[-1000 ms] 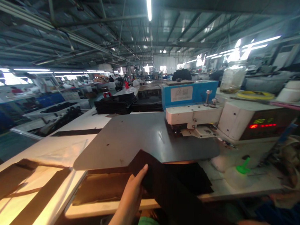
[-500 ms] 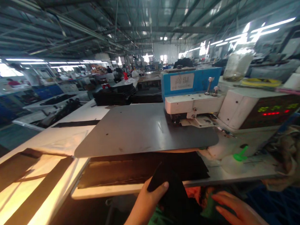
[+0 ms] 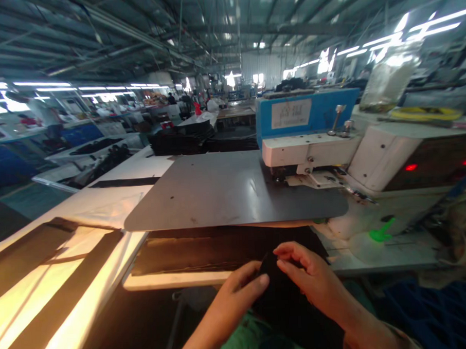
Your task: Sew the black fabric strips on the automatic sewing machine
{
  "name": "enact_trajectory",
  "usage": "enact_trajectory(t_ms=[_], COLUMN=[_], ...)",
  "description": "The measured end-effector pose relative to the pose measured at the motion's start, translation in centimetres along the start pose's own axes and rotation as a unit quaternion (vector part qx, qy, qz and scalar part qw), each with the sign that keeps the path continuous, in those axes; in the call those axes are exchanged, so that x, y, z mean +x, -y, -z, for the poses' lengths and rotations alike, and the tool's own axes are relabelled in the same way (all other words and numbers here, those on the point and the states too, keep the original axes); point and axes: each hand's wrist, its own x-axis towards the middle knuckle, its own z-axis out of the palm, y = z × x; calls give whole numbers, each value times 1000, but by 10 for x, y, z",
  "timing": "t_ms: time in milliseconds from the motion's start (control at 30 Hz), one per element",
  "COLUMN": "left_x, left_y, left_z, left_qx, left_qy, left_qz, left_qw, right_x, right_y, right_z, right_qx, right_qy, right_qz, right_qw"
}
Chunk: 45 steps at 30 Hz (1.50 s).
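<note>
A black fabric piece (image 3: pixel 279 293) is held up before me, below the front edge of the table. My left hand (image 3: pixel 241 287) is closed on its left side, thumb on the near face. At the top edge, the fingertips of my right hand (image 3: pixel 310 274) are pinched together on the cloth. Just beyond both hands lies a flat pile of dark fabric panels (image 3: pixel 190 251), partly under the grey metal plate (image 3: pixel 218 190) of a sewing machine (image 3: pixel 309 153). The lower part of the held piece blends into the dark area below.
To the right stand a bottle with a green spout (image 3: pixel 380 232) and a control box (image 3: pixel 421 156) with red lights. Dark strips (image 3: pixel 64 300) lie on the white table at left. Folded dark stacks (image 3: pixel 185 138) sit behind the plate.
My right hand has moved up and left from low on the right, and its fingers now meet the top edge of the black fabric. The control box's green digits no longer show.
</note>
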Motion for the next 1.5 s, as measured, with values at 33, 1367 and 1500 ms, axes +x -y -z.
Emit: enact_trajectory(t_ms=[33, 1367, 1500], left_x=[1, -2, -4], left_y=[-2, 35, 43], left_z=[3, -10, 1], left_qx=[9, 115, 105], left_qy=[10, -48, -68], left_qz=[5, -122, -73], left_qw=[1000, 985, 989], right_x=[-1, -9, -16], right_y=[1, -16, -35], right_z=[0, -10, -14], right_qx=[-1, -19, -16], right_qy=[9, 111, 153], right_qz=[5, 30, -84], right_qw=[1000, 993, 985])
